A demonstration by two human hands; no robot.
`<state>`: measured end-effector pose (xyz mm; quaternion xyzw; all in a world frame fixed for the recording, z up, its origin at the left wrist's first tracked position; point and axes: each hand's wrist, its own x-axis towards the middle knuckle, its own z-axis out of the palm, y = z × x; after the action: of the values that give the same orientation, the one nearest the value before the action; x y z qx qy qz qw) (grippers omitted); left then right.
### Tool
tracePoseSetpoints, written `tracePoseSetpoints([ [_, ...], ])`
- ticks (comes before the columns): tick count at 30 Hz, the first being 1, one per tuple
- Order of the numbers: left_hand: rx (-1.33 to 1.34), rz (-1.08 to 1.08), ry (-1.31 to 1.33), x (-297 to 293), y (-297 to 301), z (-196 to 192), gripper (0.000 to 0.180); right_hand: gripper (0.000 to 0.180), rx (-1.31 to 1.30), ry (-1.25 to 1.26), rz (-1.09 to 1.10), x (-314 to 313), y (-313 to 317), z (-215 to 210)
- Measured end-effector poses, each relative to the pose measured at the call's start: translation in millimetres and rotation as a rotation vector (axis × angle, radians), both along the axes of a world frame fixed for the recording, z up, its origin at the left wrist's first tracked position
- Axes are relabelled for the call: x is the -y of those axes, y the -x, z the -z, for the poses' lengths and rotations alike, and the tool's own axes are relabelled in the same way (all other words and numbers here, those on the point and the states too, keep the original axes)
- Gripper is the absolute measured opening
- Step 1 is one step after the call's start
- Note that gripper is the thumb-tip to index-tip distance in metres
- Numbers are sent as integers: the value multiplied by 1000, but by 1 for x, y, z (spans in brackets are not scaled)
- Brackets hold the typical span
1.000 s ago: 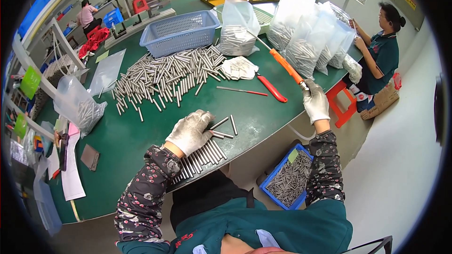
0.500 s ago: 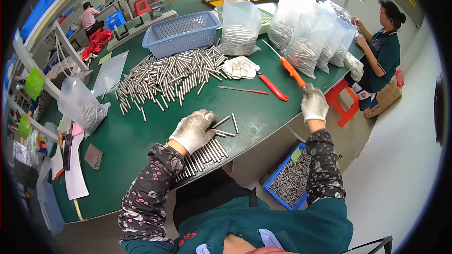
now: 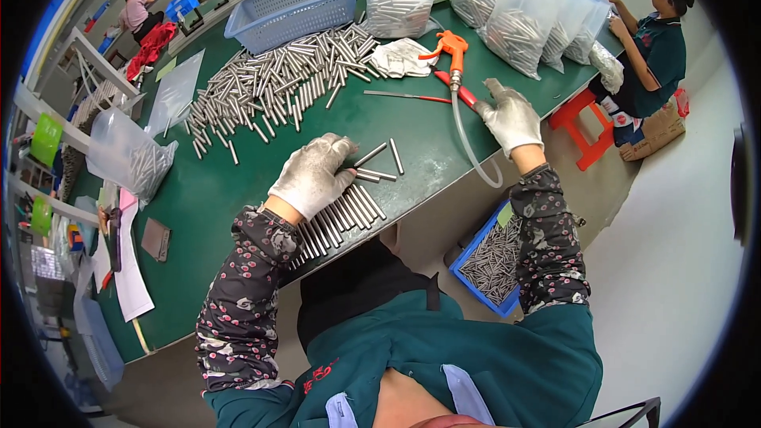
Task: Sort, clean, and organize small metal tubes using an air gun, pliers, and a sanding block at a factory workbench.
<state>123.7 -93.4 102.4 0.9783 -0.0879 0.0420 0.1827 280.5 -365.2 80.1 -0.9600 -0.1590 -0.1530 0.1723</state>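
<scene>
My left hand (image 3: 311,176), in a soiled white glove, is loosely bent over the left part of a row of steel pins (image 3: 349,214) near the table edge. A gap shows between thumb and fingers. Just beyond the fingertips lie a few loose pins (image 3: 391,158). My gloved right hand (image 3: 510,116) is open, fingers apart, over the table's right edge. Beside it is the end of a red tool handle (image 3: 468,97), partly covered by an orange air blow gun (image 3: 453,49). The gun lies on the table, its clear hose (image 3: 466,139) looping over the edge.
A big heap of pins (image 3: 273,83) lies beyond my left hand, before a blue basket (image 3: 293,12). Pin-filled bags (image 3: 515,32) stand at the far right, near a seated co-worker (image 3: 654,47). A blue bin of pins (image 3: 491,261) sits below the edge. A slim red-handled file (image 3: 404,95) lies mid-table.
The blow gun, held in my right hand before, now lies on the table. That hand has let go and opened. My left hand stays over the pin row. The view has tilted downward.
</scene>
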Motion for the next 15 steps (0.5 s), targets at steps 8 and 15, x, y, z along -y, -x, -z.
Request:
tracePoseSetpoints([
  [8,-33,-13,-45,1,-3,3,27,23,382,-113,-281,-29,48,-17],
  [15,-26,7,-148,3,-16,11,21,27,89,136,-589,-90,68,1],
])
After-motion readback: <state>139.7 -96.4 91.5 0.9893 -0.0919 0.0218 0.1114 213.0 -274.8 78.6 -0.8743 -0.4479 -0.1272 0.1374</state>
